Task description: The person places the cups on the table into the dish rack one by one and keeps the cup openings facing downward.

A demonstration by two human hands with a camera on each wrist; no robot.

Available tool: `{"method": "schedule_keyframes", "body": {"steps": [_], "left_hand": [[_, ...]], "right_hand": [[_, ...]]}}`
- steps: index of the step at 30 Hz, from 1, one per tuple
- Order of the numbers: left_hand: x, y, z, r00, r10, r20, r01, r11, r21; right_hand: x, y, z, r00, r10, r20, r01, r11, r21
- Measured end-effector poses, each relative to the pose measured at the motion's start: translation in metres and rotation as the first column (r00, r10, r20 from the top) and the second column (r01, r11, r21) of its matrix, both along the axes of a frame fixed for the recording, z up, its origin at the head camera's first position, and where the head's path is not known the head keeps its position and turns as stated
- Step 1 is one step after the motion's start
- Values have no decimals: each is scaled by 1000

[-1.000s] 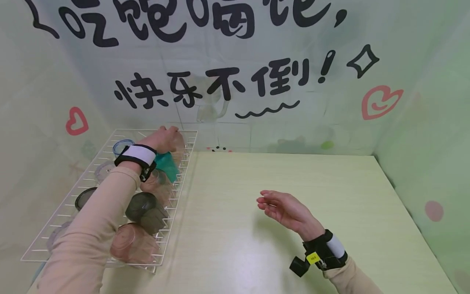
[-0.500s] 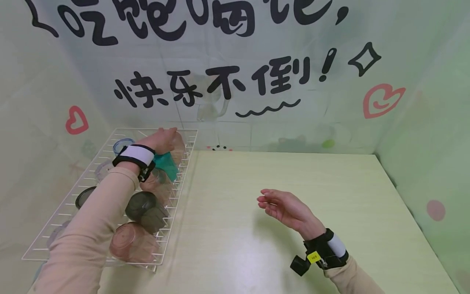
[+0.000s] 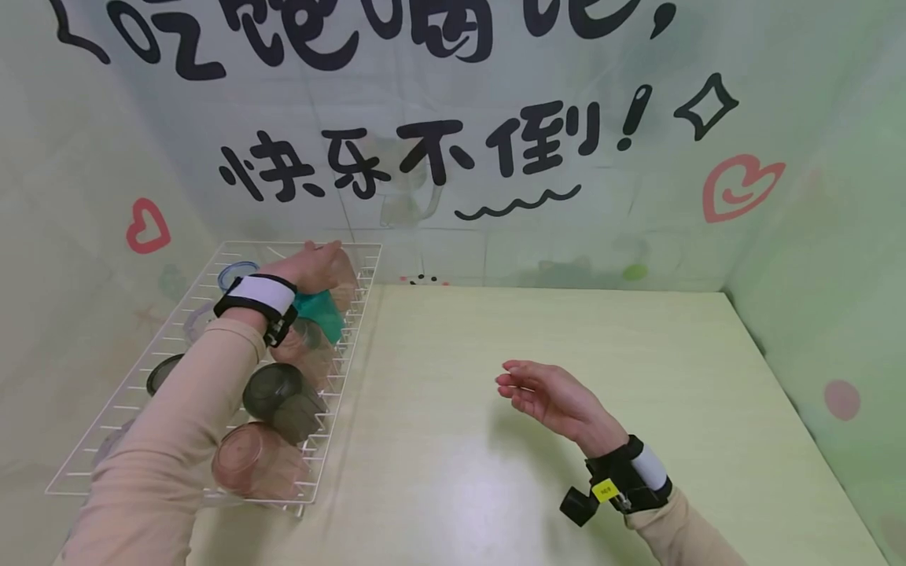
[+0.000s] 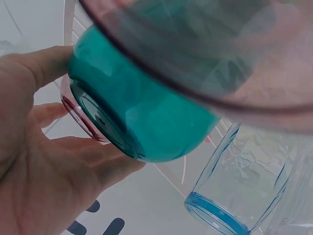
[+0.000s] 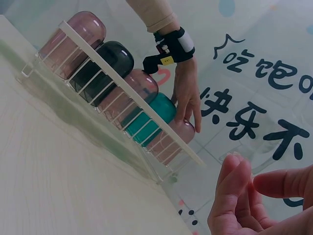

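Observation:
At the far end of a white wire rack point(image 3: 364, 263), my left hand point(image 3: 311, 267) grips a translucent pink cup point(image 3: 345, 279) that lies on its side. In the right wrist view, the fingers of that hand reach around the base of this pink cup point(image 5: 183, 132). Beside it lies a teal cup point(image 4: 146, 112), which partly hides the thumb and the pink cup in the left wrist view. My right hand point(image 3: 548, 401) hovers over the table, holding nothing, with its fingers loosely bent.
Nearer along the rack's right side lie another pink cup point(image 3: 300, 354), a dark grey cup point(image 3: 283, 401) and a front pink cup point(image 3: 258, 464). On the left side are a blue-rimmed clear glass point(image 4: 239, 181) and a dark-rimmed one point(image 3: 163, 373). The pale table point(image 3: 425, 472) meets a printed backdrop.
The head view has shifted slightly. My left hand stays at the far pink cup, with little finger movement visible, and my right hand keeps its place.

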State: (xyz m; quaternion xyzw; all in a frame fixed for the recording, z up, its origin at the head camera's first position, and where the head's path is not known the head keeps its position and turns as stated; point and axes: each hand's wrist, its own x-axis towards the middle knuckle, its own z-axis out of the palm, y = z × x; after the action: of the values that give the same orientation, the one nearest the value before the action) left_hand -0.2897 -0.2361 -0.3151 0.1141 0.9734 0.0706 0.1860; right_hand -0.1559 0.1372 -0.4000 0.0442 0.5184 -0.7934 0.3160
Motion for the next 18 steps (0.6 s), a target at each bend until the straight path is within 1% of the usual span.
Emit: {"method": "schedule_keyframes", "body": {"steps": [5,7,10,14,15,16,17,18], "left_hand": [[1,1,4,1000,30,10,-30,999,23],[1,1,5,1000,29,7,-29,999,23],[1,1,6,1000,23,0,-23,999,24],[0,-2,7,1000,-5,-15,6,1000,23],[0,-3,7,1000,-16,-20,17,1000,17],[1,-4,8,999,-40,-27,40,999,2],[1,-4,8,996,-75,-38,74,997,-25],[1,-4,9,989,-136,-50,132,988,-79]], "right_hand": [[0,-1,1,1000,6,-2,-6,1000,-2],[0,-1,2,1000,6,-3,-6,1000,-1],[1,-1,3,1000,3,-4,-3,1000,1],[1,-1,3,1000,2,-8,-2,1000,1],[2,-1,3,1000,2,-8,-2,1000,1],[2,-1,4,1000,2,-8,-2,1000,1],[2,-1,4,1000,1,-9,-1,1000,3],[3,-1,4,1000,2,-10,-2,1000,4]]}}
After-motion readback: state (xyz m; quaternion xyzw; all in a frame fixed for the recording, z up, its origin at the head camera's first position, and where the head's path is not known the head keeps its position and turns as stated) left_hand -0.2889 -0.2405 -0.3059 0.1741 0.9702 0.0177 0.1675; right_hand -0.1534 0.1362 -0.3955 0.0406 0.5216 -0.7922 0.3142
